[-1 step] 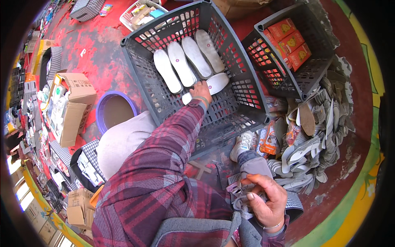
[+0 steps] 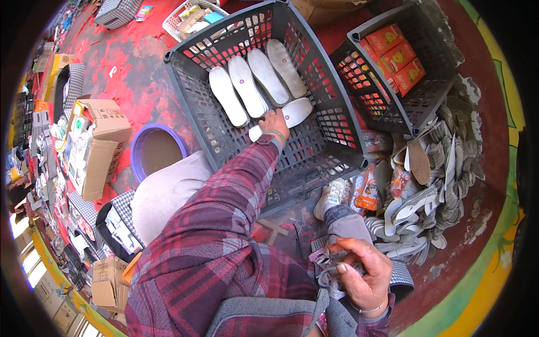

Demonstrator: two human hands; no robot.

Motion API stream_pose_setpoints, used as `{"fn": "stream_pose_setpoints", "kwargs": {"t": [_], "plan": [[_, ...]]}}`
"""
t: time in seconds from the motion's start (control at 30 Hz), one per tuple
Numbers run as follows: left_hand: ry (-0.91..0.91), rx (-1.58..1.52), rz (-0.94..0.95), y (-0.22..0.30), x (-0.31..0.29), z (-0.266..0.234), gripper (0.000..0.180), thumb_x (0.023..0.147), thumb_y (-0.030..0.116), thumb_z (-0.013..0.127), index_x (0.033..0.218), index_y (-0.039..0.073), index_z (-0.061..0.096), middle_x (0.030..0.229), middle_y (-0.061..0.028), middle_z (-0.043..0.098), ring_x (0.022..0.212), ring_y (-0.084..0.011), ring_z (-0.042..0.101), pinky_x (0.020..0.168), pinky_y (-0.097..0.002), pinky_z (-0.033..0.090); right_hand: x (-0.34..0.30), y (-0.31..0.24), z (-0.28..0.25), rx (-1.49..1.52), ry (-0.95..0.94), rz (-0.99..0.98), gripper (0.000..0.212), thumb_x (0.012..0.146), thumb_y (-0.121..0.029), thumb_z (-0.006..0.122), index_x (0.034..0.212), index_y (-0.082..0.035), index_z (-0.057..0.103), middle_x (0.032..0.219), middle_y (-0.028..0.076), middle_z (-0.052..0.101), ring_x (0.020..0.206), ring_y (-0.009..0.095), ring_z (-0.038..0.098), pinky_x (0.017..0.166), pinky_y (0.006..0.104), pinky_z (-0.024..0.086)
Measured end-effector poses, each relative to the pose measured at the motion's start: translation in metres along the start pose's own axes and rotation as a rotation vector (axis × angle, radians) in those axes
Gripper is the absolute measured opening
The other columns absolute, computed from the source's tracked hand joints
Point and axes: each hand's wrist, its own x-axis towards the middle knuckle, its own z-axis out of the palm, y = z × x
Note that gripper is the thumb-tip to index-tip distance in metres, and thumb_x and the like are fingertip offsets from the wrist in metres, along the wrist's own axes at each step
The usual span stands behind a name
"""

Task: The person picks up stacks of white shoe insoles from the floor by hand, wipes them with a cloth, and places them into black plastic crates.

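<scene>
white insole (image 2: 298,112) under my l hand (image 2: 275,123), inside the dark plastic crate (image 2: 306,144).
it lies crosswise on the crate floor, just below 4 more white insoles (image 2: 242,84) set side by side; my l fingers are bent over its middle, w/ both ends showing – can't tell if they grip it or just rest. my r hand (image 2: 368,275) is well apart, over my lap, half open, thumb & fingers spread, nothing visible in it. to the r: smaller crate (image 2: 414,119) w/ red boxes (image 2: 395,59), & nearer me a loose insole pile (image 2: 415,205). purple tub (image 2: 135,150) on the l.
</scene>
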Motion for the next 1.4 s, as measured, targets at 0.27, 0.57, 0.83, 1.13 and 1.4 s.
{"fn": "stream_pose_setpoints", "kwargs": {"t": [0.27,0.57,0.83,1.13,1.4], "plan": [[0.044,-0.106,-0.112,0.019,0.0,-0.001,0.043,0.073,0.017,0.062,0.114,0.007,0.051,0.113,-0.0116,0.053,0.113,-0.0259,0.047,0.091,-0.0442,0.031,0.002,-0.002,0.0,0.01,-0.014,0.025,0.031,0.075,-0.001,0.067,0.104,0.005,0.059,0.09,0.013,0.066,0.057,0.014,0.055,0.056,0.0246,0.045],[0.076,-0.078,-0.073,0.017,0.003,0.009,0.039,0.079,0.019,0.06,0.114,0.005,0.05,0.113,-0.01,0.053,0.111,-0.0249,0.047,0.092,-0.0438,0.03,0.001,0.0,0.002,0.015,-0.014,0.026,0.032,0.075,-0.001,0.067,0.105,0.005,0.059,0.09,0.013,0.066,0.057,0.014,0.055,0.056,0.0248,0.045],[0.481,-0.259,0.203,0.005,-0.027,-0.002,0.047,0.069,0.003,0.054,0.116,0.0,0.046,0.111,-0.0162,0.051,0.112,-0.0327,0.045,0.101,-0.0467,0.028,-0.005,0.0,0.001,0.055,-0.009,0.009,0.032,0.076,-0.001,0.066,0.106,0.005,0.058,0.091,0.013,0.065,0.056,0.013,0.054,0.055,0.0235,0.044],[0.514,-1.053,-0.979,-0.071,-0.036,0.046,0.037,0.079,0.005,0.047,0.115,-0.002,0.052,0.108,-0.0219,0.059,0.099,-0.0345,0.058,0.084,-0.0387,0.045,-0.015,-0.006,0.005,0.051,-0.024,-0.018,0.033,0.076,0.001,0.065,0.108,0.006,0.058,0.093,0.014,0.065,0.06,0.012,0.058,0.056,0.0222,0.045],[0.481,-1.236,-0.594,-0.067,-0.026,0.087,0.05,0.081,0.002,0.039,0.131,-0.003,0.043,0.114,-0.024,0.058,0.1,-0.0303,0.06,0.086,-0.0332,0.044,-0.013,-0.005,0.003,0.025,-0.027,-0.054,0.032,0.076,0.001,0.065,0.107,0.005,0.059,0.092,0.014,0.065,0.061,0.013,0.058,0.056,0.0223,0.045]]}}
